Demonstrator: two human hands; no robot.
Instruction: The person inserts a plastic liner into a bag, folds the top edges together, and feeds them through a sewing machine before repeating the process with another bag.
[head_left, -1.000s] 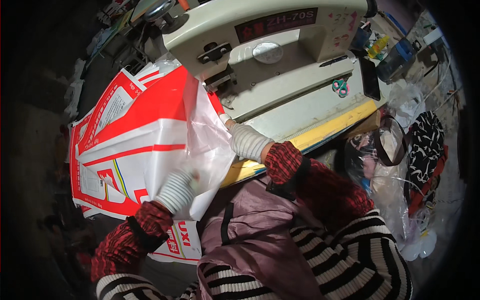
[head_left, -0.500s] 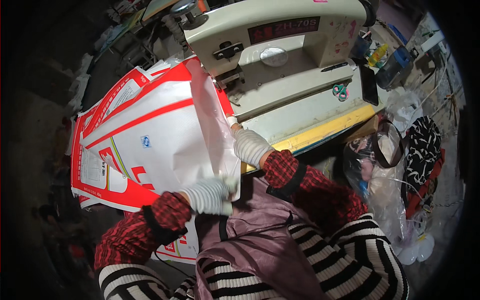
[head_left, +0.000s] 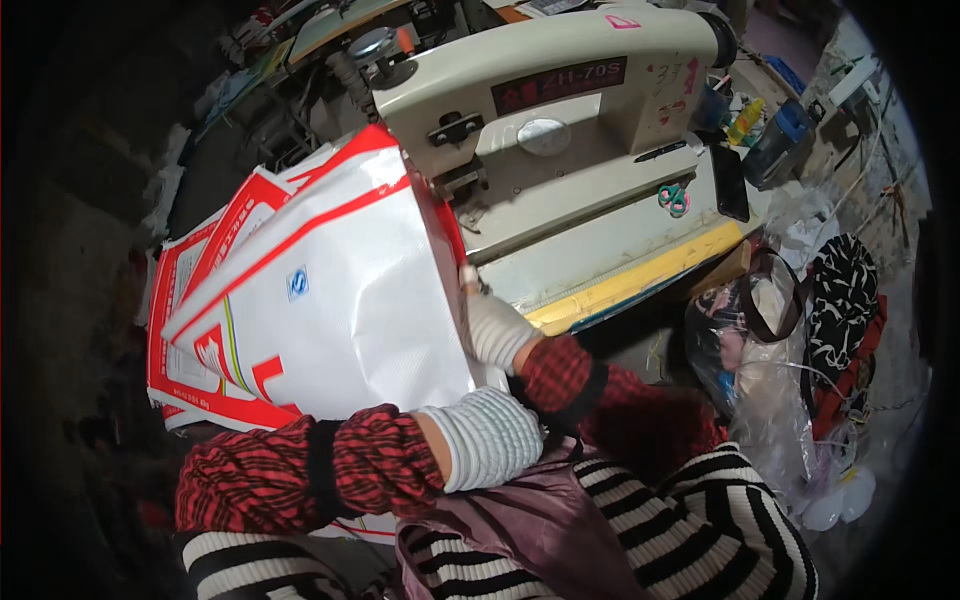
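Note:
A large white sack with red bands lies across the left end of a sewing machine, its right edge running beside the needle area. My right hand, in a white knitted glove, is closed on that edge just in front of the machine bed. Nearer to my body, my left hand wears a ribbed white glove and is curled over the sack's near corner by my lap. Its fingertips are hidden beneath the hand. Between the hands the sack bulges smoothly.
More red-and-white sacks lie at the left. On the machine table are green-handled scissors, a black phone and a pen. A bottle stands behind. Plastic bags hang at the right, near a yellow table edge.
My left hand has moved right and nearer to my body. The right hand has come slightly nearer too, and the sack's right side now bulges more smoothly.

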